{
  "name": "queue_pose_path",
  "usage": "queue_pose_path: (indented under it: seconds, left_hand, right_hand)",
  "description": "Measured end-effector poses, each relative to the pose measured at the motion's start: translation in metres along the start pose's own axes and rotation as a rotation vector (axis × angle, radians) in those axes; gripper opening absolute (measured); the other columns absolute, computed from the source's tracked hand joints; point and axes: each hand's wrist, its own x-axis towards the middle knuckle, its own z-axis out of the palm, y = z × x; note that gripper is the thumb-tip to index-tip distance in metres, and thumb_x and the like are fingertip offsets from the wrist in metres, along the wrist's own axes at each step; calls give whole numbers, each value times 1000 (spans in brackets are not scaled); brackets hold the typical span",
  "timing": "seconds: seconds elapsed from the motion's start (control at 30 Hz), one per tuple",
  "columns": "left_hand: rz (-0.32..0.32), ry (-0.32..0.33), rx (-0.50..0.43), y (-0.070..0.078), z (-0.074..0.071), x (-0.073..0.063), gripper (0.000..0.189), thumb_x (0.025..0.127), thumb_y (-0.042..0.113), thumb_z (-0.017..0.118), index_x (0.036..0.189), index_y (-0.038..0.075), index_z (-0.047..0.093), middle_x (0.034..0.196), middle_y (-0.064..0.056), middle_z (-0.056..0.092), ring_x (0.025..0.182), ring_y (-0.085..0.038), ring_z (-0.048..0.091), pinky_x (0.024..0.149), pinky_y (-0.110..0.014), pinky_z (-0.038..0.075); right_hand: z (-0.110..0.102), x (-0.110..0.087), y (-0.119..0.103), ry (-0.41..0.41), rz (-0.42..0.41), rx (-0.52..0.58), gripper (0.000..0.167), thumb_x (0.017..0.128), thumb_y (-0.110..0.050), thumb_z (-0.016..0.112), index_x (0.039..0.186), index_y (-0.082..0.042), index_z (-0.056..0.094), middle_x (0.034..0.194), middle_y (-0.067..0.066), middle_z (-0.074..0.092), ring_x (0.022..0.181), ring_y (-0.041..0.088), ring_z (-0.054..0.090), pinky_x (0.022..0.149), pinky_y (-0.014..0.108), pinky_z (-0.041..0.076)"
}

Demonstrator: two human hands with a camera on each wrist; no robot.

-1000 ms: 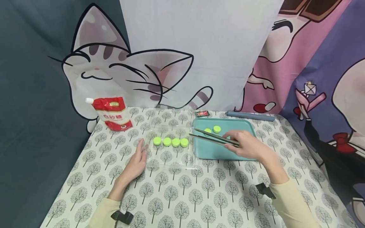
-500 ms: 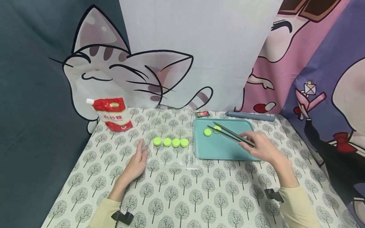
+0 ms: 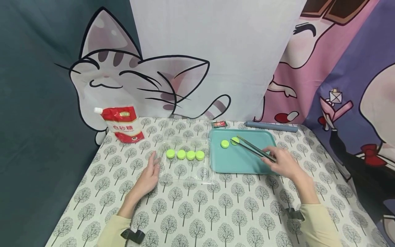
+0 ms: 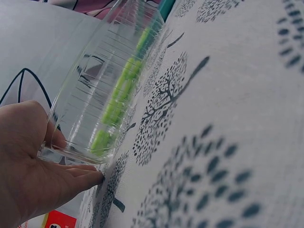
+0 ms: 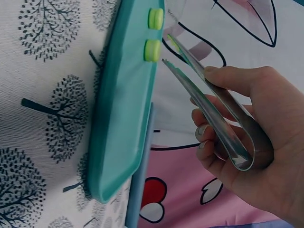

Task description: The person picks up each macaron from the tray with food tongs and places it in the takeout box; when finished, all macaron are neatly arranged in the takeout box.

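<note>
My left hand (image 3: pixel 150 176) holds the near-left edge of a clear plastic box (image 4: pixel 71 154), its thumb over the rim and its fingers outside, as the left wrist view shows. Inside the box, a row of several green macarons (image 3: pixel 181 154) runs across the middle. On the teal tray (image 3: pixel 237 165) to the right lie two more, a left macaron (image 3: pixel 225 144) and a right macaron (image 3: pixel 235 140). My right hand (image 3: pixel 283 163) grips metal tongs (image 5: pixel 213 114). The tong tips are spread above the right macaron, with nothing between them in the right wrist view.
A red and white sugar pouch (image 3: pixel 123 125) stands at the back left. Behind the tray lie a small red and green packet (image 3: pixel 219 124) and a grey-blue rod (image 3: pixel 271 127). The box's clear lid (image 3: pixel 185 127) lies folded back. A printed cloth hangs behind the table.
My right hand has moved right with the tongs, from beside the box to over the tray, and then lowered the tips toward the right macaron. The left hand has stayed at the box.
</note>
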Motion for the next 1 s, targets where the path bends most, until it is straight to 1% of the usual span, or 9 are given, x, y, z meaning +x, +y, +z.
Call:
queue_pose_path:
  seconds: [0.1,0.33,0.53,0.63,0.8,1.0]
  left_hand:
    - [-3,-1,-5,1,0,0,64,110,16,34,163,7,-2,162,-27,31,146,-48,34,124,-60,21]
    - [-3,2,-4,1,0,0,64,110,15,33,163,7,-1,162,-26,31,147,-48,34,124,-60,21]
    - [-4,3,-3,0,0,1,63,110,15,33,163,7,-1,162,-27,31,147,-48,33,125,-60,20]
    - [-6,3,-3,-1,0,1,63,110,15,33,163,7,0,162,-27,31,147,-47,33,125,-60,19]
    - [-5,4,-5,-2,0,1,63,110,15,34,163,7,0,162,-26,32,147,-47,33,125,-60,19]
    - [-4,9,-2,-2,1,2,63,110,15,34,163,7,0,162,-26,32,147,-47,33,125,-60,20]
  right_hand:
    - [4,0,4,6,3,-12,34,90,-16,75,118,3,67,82,9,66,67,14,51,60,29,43]
    - [10,-3,7,2,16,-1,32,91,-14,75,117,2,67,82,9,68,65,13,52,59,29,45]
    - [13,-6,11,22,-7,-10,25,91,-13,75,112,-1,69,78,4,65,63,12,49,57,28,43]
    - [15,-8,12,46,-23,-11,24,91,-13,75,112,-2,70,78,2,65,64,10,50,58,27,44]
    - [15,-10,10,104,-47,20,28,91,-12,75,116,-1,69,74,0,63,59,5,48,51,24,43]
    - [9,-8,-3,188,-105,41,31,90,-12,75,119,-2,68,74,-2,60,57,2,45,49,22,42]
